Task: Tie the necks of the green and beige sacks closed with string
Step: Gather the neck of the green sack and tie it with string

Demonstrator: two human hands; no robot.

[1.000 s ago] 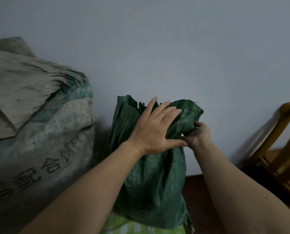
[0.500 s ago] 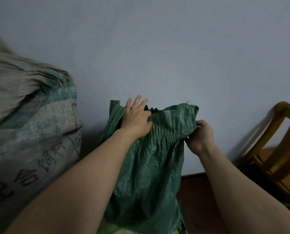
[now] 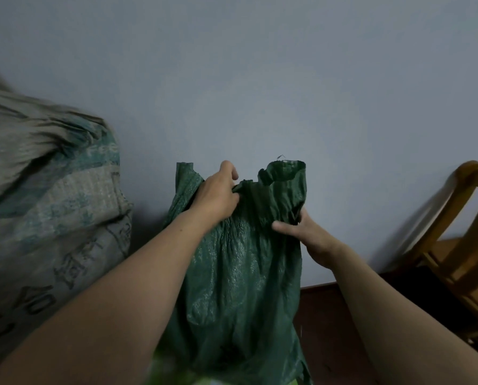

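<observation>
A dark green woven sack [image 3: 240, 273] stands upright against the wall in the middle of the view, its top edge crumpled. My left hand [image 3: 218, 195] grips the gathered fabric at the upper left of the neck. My right hand [image 3: 301, 229] clutches the right side of the neck a little lower, thumb across the front. A large beige sack [image 3: 51, 212] with teal bands and dark printed characters fills the left side. No string is visible.
A pale blue wall [image 3: 260, 79] rises right behind both sacks. A wooden chair [image 3: 460, 245] stands at the right edge on a dark brown floor [image 3: 324, 323]. Something light green [image 3: 176, 376] lies under the green sack at the bottom.
My left hand has closed from a flat press into a grip on the sack's top. The right hand has slid inward and down, bunching the neck narrower. The view has shifted slightly.
</observation>
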